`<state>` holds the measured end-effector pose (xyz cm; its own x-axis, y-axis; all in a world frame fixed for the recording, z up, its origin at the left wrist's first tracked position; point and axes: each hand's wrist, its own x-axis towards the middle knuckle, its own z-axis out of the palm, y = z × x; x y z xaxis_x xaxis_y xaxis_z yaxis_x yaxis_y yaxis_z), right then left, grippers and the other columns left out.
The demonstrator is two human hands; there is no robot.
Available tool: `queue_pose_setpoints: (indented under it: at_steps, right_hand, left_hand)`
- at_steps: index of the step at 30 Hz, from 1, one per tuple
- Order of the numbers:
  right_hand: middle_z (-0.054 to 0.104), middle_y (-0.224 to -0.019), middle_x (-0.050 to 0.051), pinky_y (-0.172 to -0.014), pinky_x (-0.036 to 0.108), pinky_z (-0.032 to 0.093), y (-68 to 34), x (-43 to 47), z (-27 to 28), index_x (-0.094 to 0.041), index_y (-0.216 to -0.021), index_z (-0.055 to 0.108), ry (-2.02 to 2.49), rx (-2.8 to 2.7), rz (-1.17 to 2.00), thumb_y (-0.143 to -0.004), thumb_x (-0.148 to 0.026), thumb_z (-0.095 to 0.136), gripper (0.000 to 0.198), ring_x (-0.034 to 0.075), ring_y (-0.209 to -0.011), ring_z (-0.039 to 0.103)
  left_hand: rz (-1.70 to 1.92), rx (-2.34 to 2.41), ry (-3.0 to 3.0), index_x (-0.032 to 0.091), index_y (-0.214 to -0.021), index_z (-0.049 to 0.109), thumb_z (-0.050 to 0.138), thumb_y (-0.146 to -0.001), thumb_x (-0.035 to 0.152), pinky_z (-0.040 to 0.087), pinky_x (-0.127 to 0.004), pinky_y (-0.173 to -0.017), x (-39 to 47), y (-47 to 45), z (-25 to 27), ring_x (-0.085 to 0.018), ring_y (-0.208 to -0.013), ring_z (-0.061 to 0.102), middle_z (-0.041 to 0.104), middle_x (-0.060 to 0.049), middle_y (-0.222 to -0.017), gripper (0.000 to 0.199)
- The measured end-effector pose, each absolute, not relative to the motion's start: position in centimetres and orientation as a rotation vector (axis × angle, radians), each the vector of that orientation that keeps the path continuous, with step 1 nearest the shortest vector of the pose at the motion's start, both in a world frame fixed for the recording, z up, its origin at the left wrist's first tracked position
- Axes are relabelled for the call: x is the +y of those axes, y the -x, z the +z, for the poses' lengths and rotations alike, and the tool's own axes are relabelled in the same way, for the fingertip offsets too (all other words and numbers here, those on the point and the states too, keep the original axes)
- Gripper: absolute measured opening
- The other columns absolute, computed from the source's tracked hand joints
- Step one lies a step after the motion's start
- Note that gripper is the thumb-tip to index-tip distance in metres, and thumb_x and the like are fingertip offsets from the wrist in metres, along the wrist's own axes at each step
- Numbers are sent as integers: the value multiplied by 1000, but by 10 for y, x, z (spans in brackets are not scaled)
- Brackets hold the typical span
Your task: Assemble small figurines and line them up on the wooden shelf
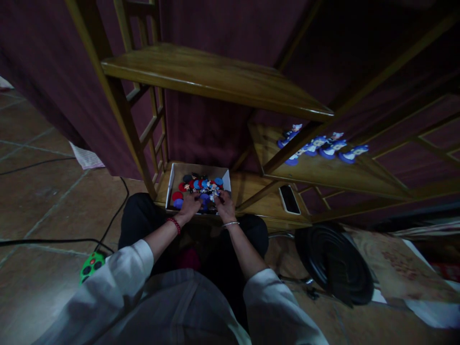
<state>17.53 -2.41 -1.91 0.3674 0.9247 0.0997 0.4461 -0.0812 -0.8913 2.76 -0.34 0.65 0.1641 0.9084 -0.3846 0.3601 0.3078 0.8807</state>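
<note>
An open white box (172,184) on the lowest wooden shelf holds several small toy figurines with red, blue and purple round bases. Both my hands reach in over its near edge. My right hand (225,208) is closed on a small white-and-blue figurine (214,194) at the box's right side. Close beside it, my left hand (191,206) has its fingers curled next to a purple base (204,198); what they hold is too small and dark to make out. Another purple base (178,203) lies left of my left hand.
Several figurines with purple bases (318,144) stand on a higher shelf (323,170) at right. A wooden shelf board (215,76) juts out above the box. A phone-like black-and-white object (289,199) lies right. A round black seat (334,263) and green gadget (92,266) flank my legs.
</note>
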Motion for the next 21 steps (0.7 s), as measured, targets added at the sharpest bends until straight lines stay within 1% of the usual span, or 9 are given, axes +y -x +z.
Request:
queue_pose_setpoints:
  at_steps: [3,7,11,16,20,21]
  right_hand:
    - [66,-95,6,-80,33,49,-176,-23,-21,-20,-102,58,1671,-1190,631,-75,-37,54,32,19,-88,61]
    - [67,-92,5,-75,33,51,-172,-21,-19,-21,-103,58,1605,-1165,737,-75,-38,54,33,18,-82,63]
    - [68,-92,6,-79,34,51,-167,-21,-17,-18,-100,58,1541,-1148,796,-72,-37,57,34,19,-85,63]
    - [68,-95,6,-79,36,51,-163,-21,-16,-19,-102,59,1512,-1162,840,-72,-37,58,35,20,-86,64]
    - [68,-96,6,-81,36,51,-159,-21,-12,-18,-103,58,1485,-1160,863,-72,-39,58,37,20,-87,64]
    - [68,-96,6,-82,37,50,-159,-21,-11,-18,-103,58,1485,-1156,870,-72,-39,58,38,20,-88,63]
  left_hand:
    - [631,1380,-1112,14,-115,55,46,-81,14,52,-23,-66,-5,-30,6,-13,-71,64,67,-8,-99,36]
    - [673,1298,-945,12,-111,55,49,-81,14,54,-25,-66,-5,-28,12,-12,-70,63,67,-8,-92,31]
    - [735,1198,-773,10,-99,56,57,-77,13,54,-29,-68,-4,-22,16,-13,-66,63,65,-6,-80,23]
    - [780,1037,-627,12,-81,57,64,-71,9,54,-32,-75,2,-12,15,-11,-66,62,63,-3,-75,13]
    - [711,936,-563,12,-76,57,58,-77,11,53,-32,-75,7,-6,10,-12,-65,62,64,-4,-70,2]
    - [705,912,-546,11,-76,57,56,-79,11,53,-32,-76,8,-4,8,-12,-66,63,64,-4,-71,3]
